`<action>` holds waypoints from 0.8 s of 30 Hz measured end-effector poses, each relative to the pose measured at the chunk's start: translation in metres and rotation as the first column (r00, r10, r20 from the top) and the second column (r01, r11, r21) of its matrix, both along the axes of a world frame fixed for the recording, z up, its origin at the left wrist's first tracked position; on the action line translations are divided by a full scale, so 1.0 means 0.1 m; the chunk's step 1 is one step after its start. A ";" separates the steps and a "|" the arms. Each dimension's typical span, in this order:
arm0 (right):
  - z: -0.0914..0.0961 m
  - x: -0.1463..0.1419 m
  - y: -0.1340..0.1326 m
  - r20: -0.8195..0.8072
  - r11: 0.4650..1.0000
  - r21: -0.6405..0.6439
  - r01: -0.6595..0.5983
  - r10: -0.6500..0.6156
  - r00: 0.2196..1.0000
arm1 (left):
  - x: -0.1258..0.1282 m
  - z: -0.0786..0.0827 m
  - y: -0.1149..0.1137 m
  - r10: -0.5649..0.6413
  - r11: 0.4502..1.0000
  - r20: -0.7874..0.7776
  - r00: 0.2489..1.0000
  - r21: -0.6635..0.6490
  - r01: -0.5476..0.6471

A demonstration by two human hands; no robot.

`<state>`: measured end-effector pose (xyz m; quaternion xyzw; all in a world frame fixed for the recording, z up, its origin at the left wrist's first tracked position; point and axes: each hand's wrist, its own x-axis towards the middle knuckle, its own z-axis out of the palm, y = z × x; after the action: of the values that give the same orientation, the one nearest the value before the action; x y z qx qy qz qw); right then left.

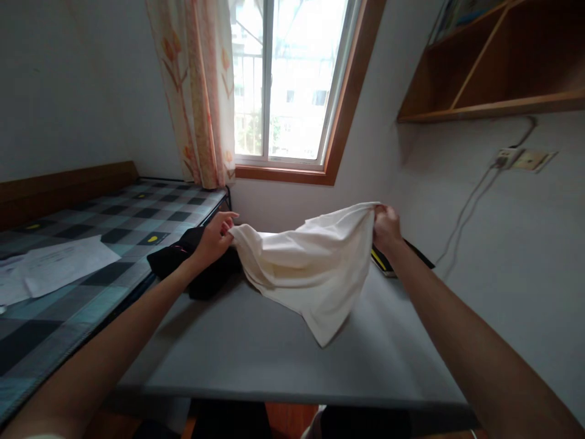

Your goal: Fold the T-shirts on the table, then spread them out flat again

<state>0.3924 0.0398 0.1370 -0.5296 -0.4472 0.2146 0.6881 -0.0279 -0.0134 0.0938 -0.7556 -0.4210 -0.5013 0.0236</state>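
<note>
- I watch from afar as a cream-white, soft fabric cloth (315, 268) hangs between two bare hands above a pale grey, smooth-topped desk (256, 360).
- At ten o'clock from the cloth, the left hand (218, 235) pinches an edge lightly between thumb and fingertips, the other fingers loosely curled; at two o'clock, the right hand (387, 230) closes firmly round a bunched corner.
- The span sags in soft folds, a loose corner drooping toward six o'clock; whether it touches the desk, I cannot tell.
- To do this well, in my judgement, I would level both grips, draw them apart evenly and firm up the lighter left pinch.
- Open room lies at six o'clock, bare desk running to its straight front edge.
- Tighter at nine: a black, crumpled fabric bundle (208, 277) sits by the left forearm, with a blue-grey checked bed (183, 201) just beyond.
- At three, a flat black item with a yellow stripe (381, 261) lies partly behind the right hand, near the plain white wall (516, 256), leaving little sideways room.
</note>
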 end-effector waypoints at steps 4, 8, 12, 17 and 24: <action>0.16 -0.94 -0.32 -0.010 0.808 0.064 -0.586 0.588 0.809 | 0.84 0.10 -0.05 -0.141 0.989 -0.086 0.986 -0.052 0.137; 0.37 -1.45 -0.58 0.090 0.633 0.054 -0.773 0.767 0.635 | 1.24 0.21 -0.04 -0.095 0.963 -0.092 0.991 -0.263 0.068; 0.39 -0.97 -0.29 0.153 0.811 0.071 -0.581 0.567 0.809 | 0.74 0.52 0.21 0.128 0.987 0.150 0.980 -0.121 -0.110; -0.08 0.22 0.14 0.471 0.983 -0.176 0.055 0.035 0.881 | -0.39 0.90 0.35 0.328 0.818 0.513 0.793 0.266 -0.510; -0.76 1.02 -0.09 0.861 0.663 -0.454 0.596 0.152 0.486 | -0.75 0.11 0.12 0.249 0.957 -0.422 0.871 -0.031 -0.288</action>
<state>0.4947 0.0304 0.0606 -0.8419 -0.5207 -0.0189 0.1405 -0.1027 -0.0010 0.1053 -0.7789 -0.5301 -0.3014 0.1467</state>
